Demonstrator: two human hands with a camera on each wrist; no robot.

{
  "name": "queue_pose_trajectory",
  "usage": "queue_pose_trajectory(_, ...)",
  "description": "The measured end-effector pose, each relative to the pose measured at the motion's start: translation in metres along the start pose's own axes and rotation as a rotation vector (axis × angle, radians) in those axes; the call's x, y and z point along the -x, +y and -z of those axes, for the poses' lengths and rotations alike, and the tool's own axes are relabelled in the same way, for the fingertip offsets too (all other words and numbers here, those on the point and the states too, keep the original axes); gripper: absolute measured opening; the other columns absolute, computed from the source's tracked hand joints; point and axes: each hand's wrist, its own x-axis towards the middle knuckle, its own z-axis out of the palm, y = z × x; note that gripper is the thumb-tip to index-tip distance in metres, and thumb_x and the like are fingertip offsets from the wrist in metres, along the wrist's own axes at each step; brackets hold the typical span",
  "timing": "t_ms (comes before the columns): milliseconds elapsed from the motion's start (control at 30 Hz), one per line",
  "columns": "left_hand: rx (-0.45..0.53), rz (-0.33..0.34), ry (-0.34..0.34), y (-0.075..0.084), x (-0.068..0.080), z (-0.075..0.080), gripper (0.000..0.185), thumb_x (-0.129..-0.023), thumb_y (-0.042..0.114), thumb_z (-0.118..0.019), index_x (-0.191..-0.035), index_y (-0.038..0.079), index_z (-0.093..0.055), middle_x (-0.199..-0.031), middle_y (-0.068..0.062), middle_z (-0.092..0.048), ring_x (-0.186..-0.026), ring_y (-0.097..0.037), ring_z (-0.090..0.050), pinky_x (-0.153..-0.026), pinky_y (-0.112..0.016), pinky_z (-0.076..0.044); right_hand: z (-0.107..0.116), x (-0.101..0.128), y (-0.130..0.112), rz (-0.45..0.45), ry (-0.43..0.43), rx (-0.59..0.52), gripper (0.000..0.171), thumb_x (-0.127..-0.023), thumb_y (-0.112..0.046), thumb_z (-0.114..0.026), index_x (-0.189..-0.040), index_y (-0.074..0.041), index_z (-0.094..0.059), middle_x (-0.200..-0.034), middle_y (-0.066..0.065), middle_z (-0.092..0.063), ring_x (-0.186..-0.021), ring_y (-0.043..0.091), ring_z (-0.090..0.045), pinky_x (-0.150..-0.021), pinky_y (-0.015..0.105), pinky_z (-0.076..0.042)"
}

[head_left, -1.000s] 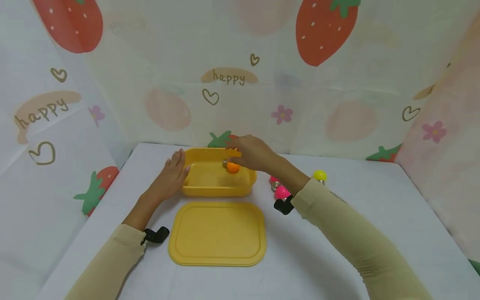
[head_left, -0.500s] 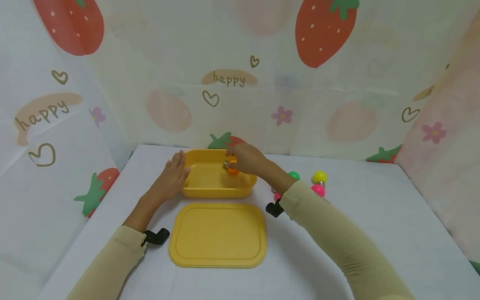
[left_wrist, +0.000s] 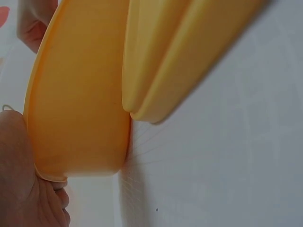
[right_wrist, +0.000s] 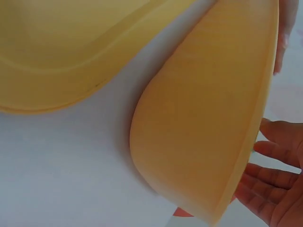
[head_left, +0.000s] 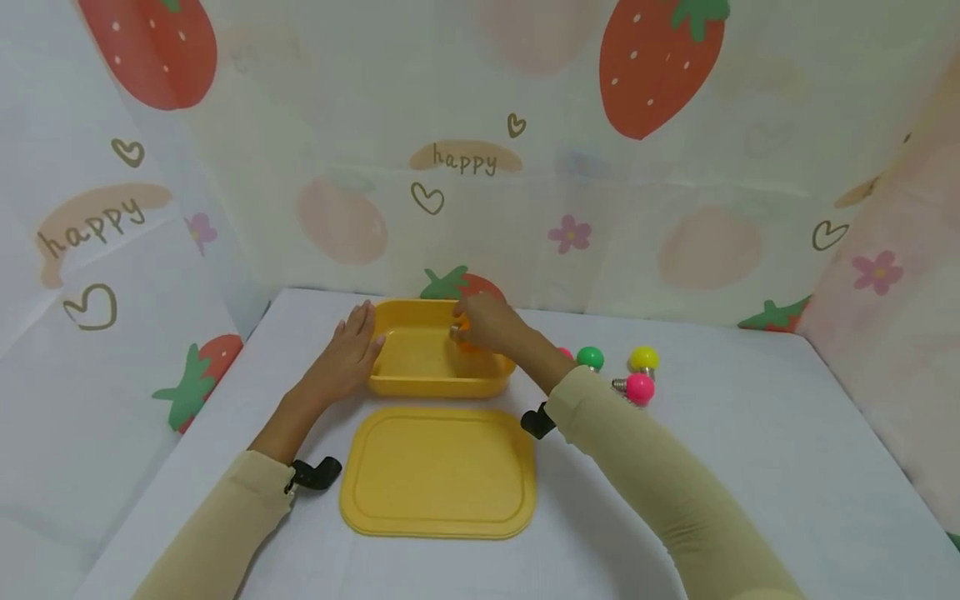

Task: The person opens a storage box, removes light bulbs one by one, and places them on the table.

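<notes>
A yellow rectangular box (head_left: pixel 420 385) stands uncovered near the back of the table. My left hand (head_left: pixel 347 354) lies against its left end, fingers straight, thumb at the rim. Inside, towards the right, is an orange light bulb (head_left: pixel 466 343) with a metal screw base. My right hand (head_left: pixel 491 323) reaches over the back right of the box, and its fingers hold the bulb, covering most of it. In the right wrist view the fingers (right_wrist: pixel 270 177) pass behind the box wall, which hides the bulb. A flat yellow lid (head_left: pixel 438 473) lies in front of the box.
Right of the box lie a green light bulb (head_left: pixel 590 358), a yellow light bulb (head_left: pixel 643 359) and a pink light bulb (head_left: pixel 640 388). Another pink one (head_left: pixel 564 353) is partly hidden by my right arm. A patterned cloth wall (head_left: pixel 637 275) rises behind the table.
My right hand has lowered into the box and its fingers have closed round the orange bulb. The right forearm has shifted left, uncovering more bulbs. My left hand stays at the box end.
</notes>
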Motion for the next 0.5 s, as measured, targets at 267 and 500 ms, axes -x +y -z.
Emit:
queue_pose_trajectory(267,0.016,-0.019,0.017,0.001,0.003,-0.002,0.067,-0.112,0.03,-0.028,-0.155,-0.016,-0.004,-0.165,-0.032,-0.002,-0.153,-0.046,-0.002,-0.121,-0.062,-0.004,-0.013,-0.007,0.002,-0.038,-0.009,0.031,0.038,-0.099,-0.019,-0.068,-0.134,-0.004,-0.065,-0.132,0.011,-0.065,-0.118,0.025,-0.06,-0.104,0.04,-0.049)
queue_pose_trajectory(500,0.006,0.001,0.006,0.002,0.002,0.001,0.066,-0.113,0.03,-0.028,-0.156,-0.014,-0.003,-0.166,-0.029,0.0,-0.154,-0.043,0.0,-0.122,-0.059,-0.003,-0.018,-0.009,0.005,-0.043,0.009,0.063,0.024,-0.098,-0.013,-0.068,-0.121,-0.006,-0.071,-0.111,0.007,-0.071,-0.091,0.023,-0.06,-0.084,0.034,-0.055)
